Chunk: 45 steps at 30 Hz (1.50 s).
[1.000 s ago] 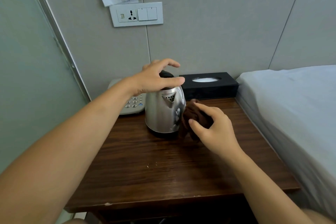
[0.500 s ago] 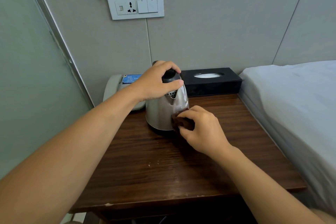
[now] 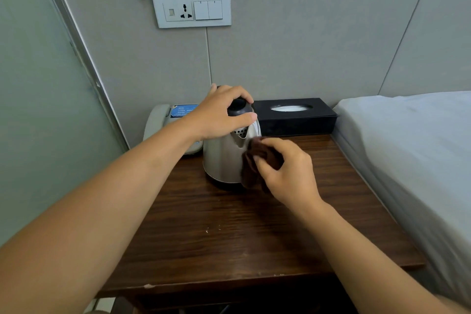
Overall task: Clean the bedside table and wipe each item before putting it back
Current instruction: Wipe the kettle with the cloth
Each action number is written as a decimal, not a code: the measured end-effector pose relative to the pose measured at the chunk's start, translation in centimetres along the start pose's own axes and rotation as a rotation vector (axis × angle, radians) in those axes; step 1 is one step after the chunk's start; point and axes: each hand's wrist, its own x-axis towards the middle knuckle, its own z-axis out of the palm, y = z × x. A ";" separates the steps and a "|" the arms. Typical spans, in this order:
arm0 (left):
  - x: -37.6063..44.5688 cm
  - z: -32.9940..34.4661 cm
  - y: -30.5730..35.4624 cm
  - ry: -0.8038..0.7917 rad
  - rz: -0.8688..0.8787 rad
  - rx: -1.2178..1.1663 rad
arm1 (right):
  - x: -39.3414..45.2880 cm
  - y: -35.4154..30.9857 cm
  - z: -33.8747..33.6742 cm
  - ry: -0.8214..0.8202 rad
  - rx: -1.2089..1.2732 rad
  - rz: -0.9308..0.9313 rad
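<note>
**Wiping the kettle on the bedside bench**

Close to us, the front of the wooden bench point(image 3: 229, 242) has a few small pale crumbs point(image 3: 212, 230) on it. They look like they need a wipe too.

A bit further in, the right hand point(image 3: 288, 169) has its fingers curled round a bunched brown cloth point(image 3: 257, 160) and presses it on the right side of the steel kettle point(image 3: 224, 158). The kettle stands upright near the back of the bench. The left hand point(image 3: 219, 115) curls its grip over the kettle's black lid point(image 3: 239, 107) and holds it steady.

To do this well, I think the top hand should hold firm so the kettle does not slide or tip. The cloth should go all the way round, under the spout and down to the base.

Behind the kettle on the left is a telephone point(image 3: 163, 120). On the right, by the wall, is a black tissue box point(image 3: 295, 117). White tissue shows in its oval hole. I cannot see inside the kettle.
</note>
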 end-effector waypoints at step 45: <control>0.5 -1.2 -0.3 -0.117 0.025 -0.143 | -1.1 2.0 -0.7 0.005 -0.043 0.269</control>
